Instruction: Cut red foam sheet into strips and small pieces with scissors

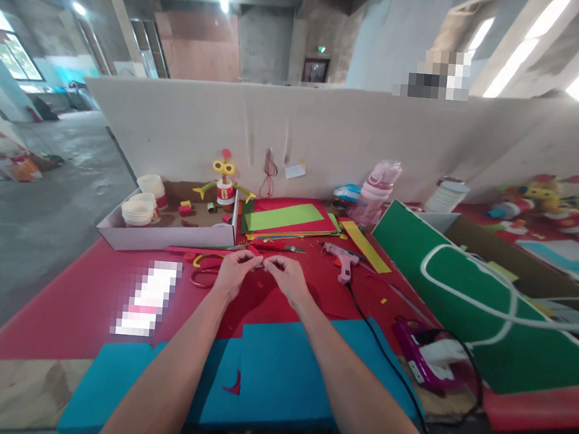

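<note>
My left hand (236, 273) and my right hand (287, 278) meet fingertip to fingertip over the red table cover. Both are closed in a pinch on a small red paper piece (255, 250), mostly hidden by the fingers. Beside my left hand lie scissors (203, 277) with yellow and dark red handles. Just beyond the fingers is a red-handled craft knife (287, 247). To the right of my right hand rests a pink glue gun (342, 260), its black cord running toward the front edge.
Left, a shallow box (167, 237) holds paper cups (139, 210) and a yellow-armed cup figure (225, 188). Coloured paper sheets (284, 218) lie behind my hands. At right are a green board (463, 304) and a purple power strip (416, 357). Blue sheets (282, 370) cover the front edge.
</note>
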